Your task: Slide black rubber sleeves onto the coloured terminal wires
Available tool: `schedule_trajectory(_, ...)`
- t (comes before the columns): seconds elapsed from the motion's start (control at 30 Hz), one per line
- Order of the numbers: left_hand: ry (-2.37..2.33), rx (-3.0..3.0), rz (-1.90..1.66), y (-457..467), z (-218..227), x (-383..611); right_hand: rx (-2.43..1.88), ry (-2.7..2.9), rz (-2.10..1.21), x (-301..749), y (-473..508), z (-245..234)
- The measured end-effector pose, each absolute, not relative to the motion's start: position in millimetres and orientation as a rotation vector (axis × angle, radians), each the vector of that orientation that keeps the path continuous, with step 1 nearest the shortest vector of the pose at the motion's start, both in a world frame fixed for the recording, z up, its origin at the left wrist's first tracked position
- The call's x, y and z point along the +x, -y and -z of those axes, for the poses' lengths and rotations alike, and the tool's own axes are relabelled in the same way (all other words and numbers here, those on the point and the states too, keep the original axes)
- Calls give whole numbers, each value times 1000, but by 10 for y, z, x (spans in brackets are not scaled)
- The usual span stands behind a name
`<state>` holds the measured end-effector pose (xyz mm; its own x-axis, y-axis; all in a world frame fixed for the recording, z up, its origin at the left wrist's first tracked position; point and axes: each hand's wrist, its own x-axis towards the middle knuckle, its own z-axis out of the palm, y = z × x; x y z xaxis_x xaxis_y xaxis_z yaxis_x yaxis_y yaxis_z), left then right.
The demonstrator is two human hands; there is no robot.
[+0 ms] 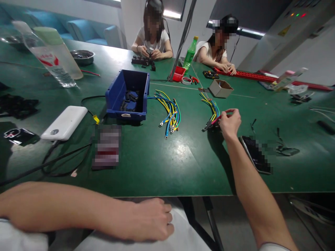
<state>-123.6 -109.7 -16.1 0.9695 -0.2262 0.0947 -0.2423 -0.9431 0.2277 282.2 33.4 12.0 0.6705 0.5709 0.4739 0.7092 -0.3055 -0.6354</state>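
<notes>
My right hand [230, 122] reaches out over the green table [162, 164] and is closed on the red handles of a pair of pliers [213, 122], whose dark jaws point left. The pliers lie at the near end of a small bundle of yellow, green and blue wires [210, 105]. A larger bundle of the same coloured wires [169, 111] with ring terminals lies to its left. My left hand [150, 219] rests below the table's front edge on my lap, fingers curled loosely, holding nothing that I can see.
A blue bin [128, 94] with black parts stands left of the wires, beside a white power bank [64, 122] with black cables. A phone [255, 153] lies right of my hand. Two bottles [52, 55] stand far left. Two people work at the far side, near a cardboard box [220, 88].
</notes>
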Motion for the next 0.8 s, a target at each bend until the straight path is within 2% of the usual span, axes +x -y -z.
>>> schedule_trajectory(0.27,293,2894,-10,1175,439,-1373,-2044,971,241,2738,-281,-292)
schedule_trajectory(0.5,340,2989,169,1076,104,-1345,-1938,1224,412,2237,-236,-410)
schedule_trajectory(0.6,308,2996,71,1065,65,-1349,-1904,1469,320,1834,-206,-297)
schedule_trajectory(0.8,300,2905,-136,1117,281,-1395,-1843,2020,21,1118,-84,-135)
